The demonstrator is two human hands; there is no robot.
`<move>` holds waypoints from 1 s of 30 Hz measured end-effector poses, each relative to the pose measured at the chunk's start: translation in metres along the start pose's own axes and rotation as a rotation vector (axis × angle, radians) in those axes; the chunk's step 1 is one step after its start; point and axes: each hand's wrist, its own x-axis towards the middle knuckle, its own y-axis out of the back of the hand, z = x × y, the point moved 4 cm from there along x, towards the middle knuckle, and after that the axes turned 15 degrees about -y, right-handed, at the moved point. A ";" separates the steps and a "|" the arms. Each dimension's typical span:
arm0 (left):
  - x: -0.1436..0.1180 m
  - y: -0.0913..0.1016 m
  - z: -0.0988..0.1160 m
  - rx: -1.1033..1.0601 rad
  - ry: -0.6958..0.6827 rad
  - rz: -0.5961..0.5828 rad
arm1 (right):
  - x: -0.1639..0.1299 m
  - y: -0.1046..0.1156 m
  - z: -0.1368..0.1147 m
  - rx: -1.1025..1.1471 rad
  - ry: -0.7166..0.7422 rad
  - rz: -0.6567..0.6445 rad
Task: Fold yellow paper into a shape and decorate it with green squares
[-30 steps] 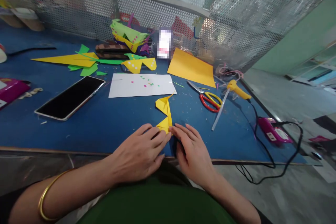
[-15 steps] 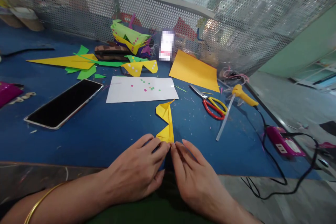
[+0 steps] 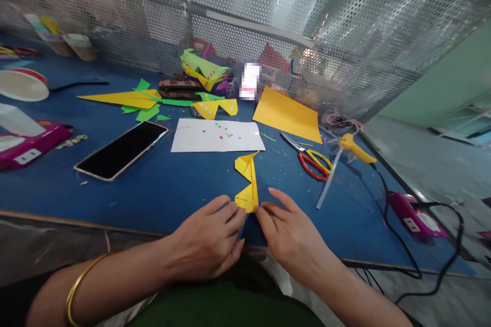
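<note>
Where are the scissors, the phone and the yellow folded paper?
scissors (image 3: 312, 162), head view, on the red and yellow handles.
phone (image 3: 121, 149), head view, middle of the dark screen.
yellow folded paper (image 3: 247, 181), head view, on its middle fold.

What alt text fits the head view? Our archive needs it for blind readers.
Left hand and right hand pinch the near end of a folded yellow paper strip on a blue table. Beyond lie a phone, white sheet, scissors and glue gun.

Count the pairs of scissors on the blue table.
1: the red-and-yellow-handled scissors lie right of the white sheet, beside the glue gun. Others may hide under the paper scraps.
</note>
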 end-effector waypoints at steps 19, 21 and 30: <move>0.012 -0.001 -0.022 0.108 0.029 -0.007 | 0.012 -0.006 -0.002 -0.017 0.099 0.109; 0.015 -0.002 -0.024 0.178 -0.004 -0.018 | 0.012 -0.004 0.000 -0.005 0.074 0.125; 0.045 0.040 -0.056 0.394 -0.004 0.143 | 0.043 0.021 0.053 0.363 -0.236 0.268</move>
